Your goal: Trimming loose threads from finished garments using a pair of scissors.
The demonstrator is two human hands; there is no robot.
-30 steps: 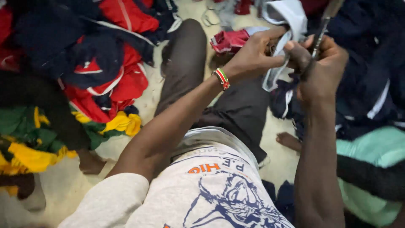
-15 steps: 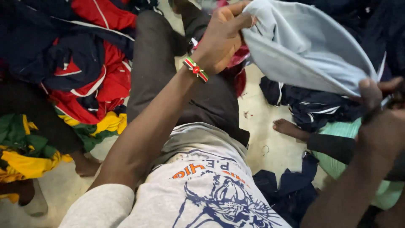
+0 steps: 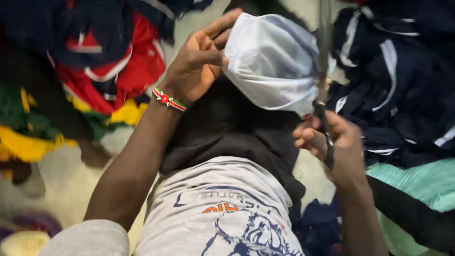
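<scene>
At the upper centre of the frame the left hand (image 3: 196,66) pinches the edge of a pale blue cloth (image 3: 272,61), stretched between both hands. The right hand (image 3: 339,142) (lower right of the cloth) is clenched around dark scissors (image 3: 326,128), whose blades touch the cloth's lower corner
</scene>
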